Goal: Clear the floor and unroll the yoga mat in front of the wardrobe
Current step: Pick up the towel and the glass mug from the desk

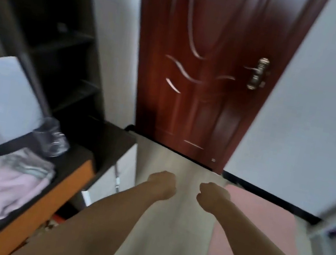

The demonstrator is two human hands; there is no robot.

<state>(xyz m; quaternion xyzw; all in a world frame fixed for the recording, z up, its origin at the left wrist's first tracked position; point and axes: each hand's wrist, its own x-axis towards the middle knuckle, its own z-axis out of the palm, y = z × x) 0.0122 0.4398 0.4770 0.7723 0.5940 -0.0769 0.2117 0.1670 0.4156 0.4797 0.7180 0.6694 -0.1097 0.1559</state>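
A pink yoga mat [257, 228] lies flat on the pale floor [169, 217] at the right, running from the black skirting toward me. My left hand [161, 184] and my right hand [213, 195] are held out side by side over the bare floor, both curled into fists with nothing in them. The right hand is just left of the mat's edge. The picture is blurred by motion.
A dark red door [205, 77] stands shut straight ahead. At the left is a dark desk with shelves [63, 52], a white box [0, 93], a clear plastic bag [52, 138] and folded pink clothes [3, 179]. A pale cabinet edge [334, 246] shows at the right.
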